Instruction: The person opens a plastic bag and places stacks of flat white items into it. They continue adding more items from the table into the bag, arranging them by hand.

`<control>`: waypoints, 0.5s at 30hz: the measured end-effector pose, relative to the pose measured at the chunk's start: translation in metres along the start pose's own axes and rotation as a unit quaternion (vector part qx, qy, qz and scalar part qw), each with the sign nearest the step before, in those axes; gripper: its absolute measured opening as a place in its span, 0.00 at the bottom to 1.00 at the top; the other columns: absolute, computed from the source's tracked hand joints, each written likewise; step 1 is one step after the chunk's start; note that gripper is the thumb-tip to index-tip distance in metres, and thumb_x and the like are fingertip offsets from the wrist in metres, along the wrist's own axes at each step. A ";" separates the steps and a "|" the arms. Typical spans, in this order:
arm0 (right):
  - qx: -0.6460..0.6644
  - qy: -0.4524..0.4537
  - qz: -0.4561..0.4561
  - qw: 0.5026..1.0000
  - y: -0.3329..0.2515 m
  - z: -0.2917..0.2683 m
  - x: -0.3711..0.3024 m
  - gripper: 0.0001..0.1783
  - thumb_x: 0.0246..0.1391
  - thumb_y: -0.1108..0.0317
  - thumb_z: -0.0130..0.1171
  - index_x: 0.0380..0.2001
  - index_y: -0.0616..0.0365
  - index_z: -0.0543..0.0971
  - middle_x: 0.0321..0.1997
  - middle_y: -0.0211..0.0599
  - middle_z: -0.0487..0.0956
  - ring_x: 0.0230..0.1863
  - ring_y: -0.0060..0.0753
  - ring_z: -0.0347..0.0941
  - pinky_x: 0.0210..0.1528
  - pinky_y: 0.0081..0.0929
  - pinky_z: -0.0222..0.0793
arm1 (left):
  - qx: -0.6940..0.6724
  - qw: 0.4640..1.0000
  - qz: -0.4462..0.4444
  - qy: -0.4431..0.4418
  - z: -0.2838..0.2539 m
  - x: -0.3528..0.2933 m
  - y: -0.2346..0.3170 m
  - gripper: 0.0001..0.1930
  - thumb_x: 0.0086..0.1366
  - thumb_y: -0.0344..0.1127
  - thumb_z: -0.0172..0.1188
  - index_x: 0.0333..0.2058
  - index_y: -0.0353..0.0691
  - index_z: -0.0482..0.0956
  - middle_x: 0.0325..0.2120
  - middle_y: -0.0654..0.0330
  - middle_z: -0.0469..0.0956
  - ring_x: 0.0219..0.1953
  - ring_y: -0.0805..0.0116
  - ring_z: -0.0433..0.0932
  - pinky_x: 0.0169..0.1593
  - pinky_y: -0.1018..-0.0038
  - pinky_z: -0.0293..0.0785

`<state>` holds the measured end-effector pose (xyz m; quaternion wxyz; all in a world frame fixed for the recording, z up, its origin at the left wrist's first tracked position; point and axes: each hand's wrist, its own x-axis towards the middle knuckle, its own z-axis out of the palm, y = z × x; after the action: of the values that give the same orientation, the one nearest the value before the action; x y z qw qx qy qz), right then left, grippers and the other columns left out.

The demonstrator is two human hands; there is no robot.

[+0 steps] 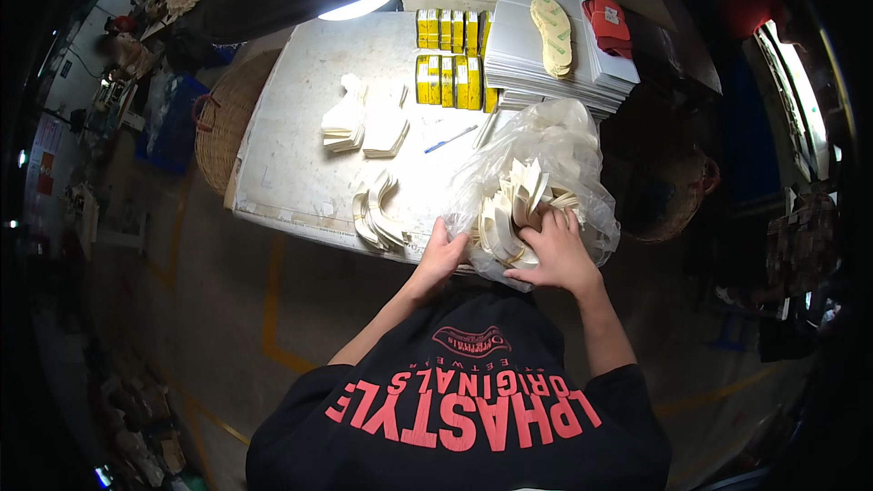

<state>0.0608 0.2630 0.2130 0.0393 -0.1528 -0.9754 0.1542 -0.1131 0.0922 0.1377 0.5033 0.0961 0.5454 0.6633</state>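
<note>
A clear plastic bag [582,141] stands at the table's front right, its mouth spread wide. Inside it are several bundles of cream curved flat pieces [498,223], some tied with a band. My left hand [441,256] is closed on the bag's left edge, thumb up. In the bag's mouth, my right hand [556,250] curls its fingers over one bundle; its fingertips are partly hidden among the pieces. Left of the bag, another curved bundle [380,211] lies at the table's front edge. Farther back rest two stacks of cream pieces [344,125] [386,132].
Yellow-and-black boxes [447,82] line the back of the white table [282,145]. Beside them, a pile of white boards [518,50] carries a cream insole [551,36] and red pieces [607,27]. A blue pen [450,139] lies mid-table. Wicker baskets [227,127] flank the table. A lamp [359,5] hangs above.
</note>
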 end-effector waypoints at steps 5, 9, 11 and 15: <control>0.049 -0.043 0.001 0.998 0.002 -0.009 0.003 0.25 0.43 0.46 0.75 0.36 0.54 0.86 0.49 0.53 0.76 0.60 0.56 0.69 0.70 0.58 0.54 | 0.040 0.991 0.119 -0.056 0.028 -0.007 0.020 0.23 0.74 0.26 0.54 0.64 0.34 0.60 0.54 0.54 0.72 0.55 0.69 0.72 0.59 0.71 0.71; 0.041 -0.067 0.009 0.997 0.003 -0.001 0.007 0.23 0.42 0.46 0.76 0.36 0.50 0.88 0.49 0.45 0.77 0.60 0.51 0.70 0.70 0.59 0.56 | 0.054 0.988 0.121 -0.078 0.046 -0.024 0.048 0.20 0.75 0.26 0.53 0.62 0.35 0.61 0.52 0.57 0.71 0.52 0.73 0.70 0.56 0.72 0.71; 0.014 -0.060 0.030 0.998 0.003 0.009 0.012 0.21 0.42 0.47 0.76 0.35 0.48 0.88 0.51 0.43 0.76 0.61 0.49 0.70 0.69 0.56 0.57 | 0.005 0.986 0.142 -0.083 0.058 -0.035 0.067 0.20 0.76 0.27 0.53 0.62 0.35 0.60 0.52 0.57 0.71 0.51 0.73 0.70 0.55 0.72 0.71; -0.024 -0.047 0.052 0.997 0.001 0.030 0.031 0.13 0.43 0.52 0.74 0.31 0.44 0.88 0.55 0.41 0.75 0.64 0.46 0.68 0.67 0.51 0.58 | 0.084 0.959 0.148 -0.226 0.056 -0.040 0.104 0.25 0.77 0.29 0.53 0.68 0.35 0.55 0.52 0.55 0.71 0.50 0.72 0.72 0.55 0.73 0.71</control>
<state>0.0283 0.2650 0.1848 -0.0180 -0.1972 -0.9702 0.1397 -0.1148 0.1072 0.2621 0.4996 0.3656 0.4504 0.6433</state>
